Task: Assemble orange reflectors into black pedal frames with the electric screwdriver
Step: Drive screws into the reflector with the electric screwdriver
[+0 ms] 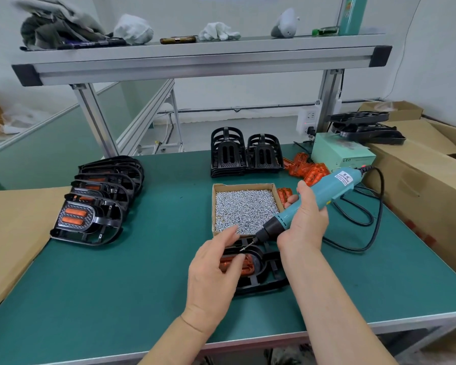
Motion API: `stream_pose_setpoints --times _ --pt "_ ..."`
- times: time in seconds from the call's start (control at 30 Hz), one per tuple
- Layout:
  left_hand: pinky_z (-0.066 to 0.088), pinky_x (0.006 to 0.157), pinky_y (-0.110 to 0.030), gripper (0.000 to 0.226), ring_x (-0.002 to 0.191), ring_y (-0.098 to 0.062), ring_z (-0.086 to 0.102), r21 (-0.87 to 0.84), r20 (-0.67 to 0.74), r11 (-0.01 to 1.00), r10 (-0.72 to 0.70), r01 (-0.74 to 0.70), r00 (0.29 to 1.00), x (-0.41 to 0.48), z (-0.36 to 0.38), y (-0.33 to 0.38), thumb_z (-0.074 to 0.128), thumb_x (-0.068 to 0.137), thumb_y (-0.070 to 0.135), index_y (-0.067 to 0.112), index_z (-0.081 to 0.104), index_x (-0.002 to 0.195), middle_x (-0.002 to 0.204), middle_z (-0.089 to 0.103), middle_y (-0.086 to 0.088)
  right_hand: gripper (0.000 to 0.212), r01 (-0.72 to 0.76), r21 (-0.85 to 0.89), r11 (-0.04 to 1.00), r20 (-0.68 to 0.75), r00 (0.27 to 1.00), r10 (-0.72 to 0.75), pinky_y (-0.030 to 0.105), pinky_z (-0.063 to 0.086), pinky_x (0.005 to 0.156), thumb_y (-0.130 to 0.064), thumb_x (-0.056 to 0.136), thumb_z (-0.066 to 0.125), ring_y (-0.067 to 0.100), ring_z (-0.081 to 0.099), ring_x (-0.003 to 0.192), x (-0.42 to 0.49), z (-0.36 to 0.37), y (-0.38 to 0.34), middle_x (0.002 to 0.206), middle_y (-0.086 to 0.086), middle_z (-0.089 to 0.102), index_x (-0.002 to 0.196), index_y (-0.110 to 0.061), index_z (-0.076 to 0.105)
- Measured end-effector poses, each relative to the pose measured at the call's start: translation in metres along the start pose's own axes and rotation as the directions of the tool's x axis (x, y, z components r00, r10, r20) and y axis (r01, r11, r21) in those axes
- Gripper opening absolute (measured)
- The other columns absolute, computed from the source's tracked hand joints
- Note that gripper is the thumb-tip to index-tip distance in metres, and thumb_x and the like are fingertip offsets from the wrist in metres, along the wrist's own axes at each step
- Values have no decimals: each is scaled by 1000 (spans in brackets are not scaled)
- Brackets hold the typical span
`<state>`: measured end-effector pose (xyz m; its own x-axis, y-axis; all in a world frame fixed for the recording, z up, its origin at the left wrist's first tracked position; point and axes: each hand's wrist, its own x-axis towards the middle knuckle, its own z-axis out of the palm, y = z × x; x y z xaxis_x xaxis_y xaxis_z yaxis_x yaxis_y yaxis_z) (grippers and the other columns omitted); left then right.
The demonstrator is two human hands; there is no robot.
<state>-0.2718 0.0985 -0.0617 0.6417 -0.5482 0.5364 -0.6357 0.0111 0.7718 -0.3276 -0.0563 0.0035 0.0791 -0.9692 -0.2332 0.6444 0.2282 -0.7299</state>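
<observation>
Head view: right hand (304,219) grips the electric screwdriver (327,192) over the black pedal frame (263,279); left hand (213,270), fingers relaxed, touches the orange reflector (248,266).

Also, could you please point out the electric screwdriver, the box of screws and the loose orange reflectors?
electric screwdriver (324,196), head view, on its teal body.
box of screws (244,186), head view, on its far rim.
loose orange reflectors (306,169), head view, middle of the pile.

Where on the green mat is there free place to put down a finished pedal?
Free: the strip between the finished pedals and the screw box; the near-left mat before those pedals; the near-right corner, this side of the cable. Crowded: behind and right of the box, with frame stacks, orange reflectors and cable loops.
</observation>
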Motion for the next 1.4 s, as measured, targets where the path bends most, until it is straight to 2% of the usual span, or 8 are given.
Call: stream_pose_setpoints --times 0.17,0.23,0.47,0.6,0.87,1.07,1.27,1.4 --pt "48 85 -42 8 93 -10 58 218 84 965 133 -149 988 4 -13 -14 71 78 19 25 74 83 90 66 21 20 163 -58 985 73 985 -158 20 45 53 -19 86 75 7 50 53 -2 -5 1 59 -6 56 88 -17 56" --pt "44 83 -40 7 91 -13 55 257 142 950 142 -175 980 4 -11 -17 71 77 19 25 75 76 85 66 19 21 206 -75 976 105 975 -198 21 44 54 -19 86 75 8 49 52 -5 -4 1 58 -6 55 85 -16 55" --pt "33 85 -25 18 89 -8 52 311 221 931 127 -193 967 2 -9 -20 60 80 29 30 78 80 81 66 20 20 344 -120 931 231 922 -310 22 45 53 -20 81 75 10 48 52 -21 3 1 58 -4 53 78 -19 56" --pt "38 86 -30 16 85 -8 56 295 226 940 106 -172 968 2 -8 -18 63 78 24 28 78 77 81 67 19 24 372 -179 911 256 911 -322 27 44 54 -28 76 78 17 47 58 -23 3 6 66 5 51 76 -20 55" --pt "41 87 -33 14 85 -10 58 288 239 946 78 -147 968 3 -9 -17 69 74 17 27 78 77 81 68 17 23 430 -205 879 406 855 -324 30 44 57 -36 74 78 16 49 58 -27 7 17 64 0 55 77 -21 60" --pt "40 85 -34 13 84 -12 58 285 242 949 63 -133 968 3 -8 -16 69 73 16 25 78 74 81 68 16 17 476 -180 861 574 761 -301 23 44 58 -21 81 79 10 49 58 -30 9 21 65 -9 55 77 -21 63" --pt "41 86 -35 12 84 -14 57 308 252 943 48 -127 967 3 -8 -16 67 74 15 21 76 69 79 67 16 34 507 -203 838 576 753 -316 18 44 55 -36 76 78 4 49 57 -28 10 25 63 -14 55 79 -7 59" --pt "39 85 -33 13 84 -13 57 291 238 950 42 -113 970 5 -7 -17 68 74 17 24 78 71 79 67 16 30 508 -234 829 599 747 -289 21 43 53 -36 78 77 5 48 55 -27 13 29 61 -14 54 75 -14 57"
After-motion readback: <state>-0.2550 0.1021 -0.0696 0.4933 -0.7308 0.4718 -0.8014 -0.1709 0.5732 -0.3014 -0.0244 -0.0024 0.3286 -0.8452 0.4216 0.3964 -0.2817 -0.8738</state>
